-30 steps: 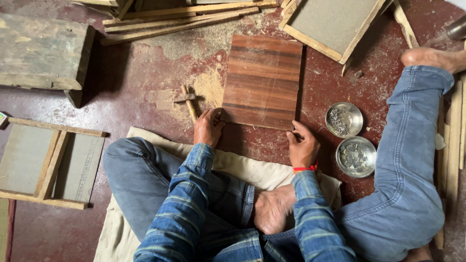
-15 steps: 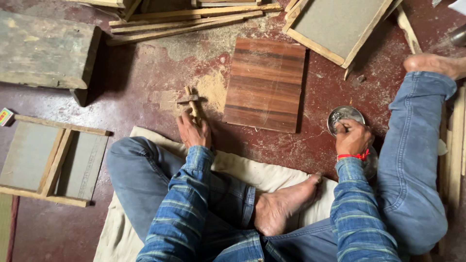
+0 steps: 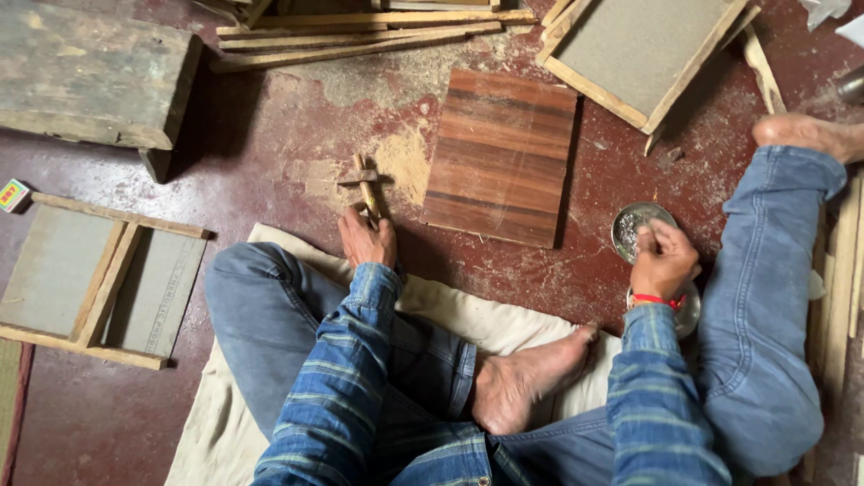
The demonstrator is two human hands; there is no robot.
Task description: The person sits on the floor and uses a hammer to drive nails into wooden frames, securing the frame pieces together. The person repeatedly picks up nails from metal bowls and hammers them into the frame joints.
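I sit cross-legged on a beige cloth [image 3: 270, 378] on a red floor. My left hand [image 3: 367, 241] rests on the floor with its fingers on the handle of a small wooden hammer [image 3: 364, 182]. My right hand [image 3: 664, 261] reaches into a round metal tin [image 3: 630, 225] of small nails, fingertips pinched over its contents. A second tin [image 3: 688, 310] is mostly hidden under that wrist. A striped brown wooden board [image 3: 504, 155] lies flat between both hands, a little farther away.
A framed grey panel [image 3: 641, 49] lies at top right, another [image 3: 90, 279] at left. A worn wooden block [image 3: 94, 76] sits top left, thin wooden strips [image 3: 360, 31] along the top. Sawdust covers the floor near the board. My outstretched right leg [image 3: 774, 297] borders the tins.
My right hand left the board's near edge and moved right to the nail tin. My left hand shifted from the board's corner to the hammer handle.
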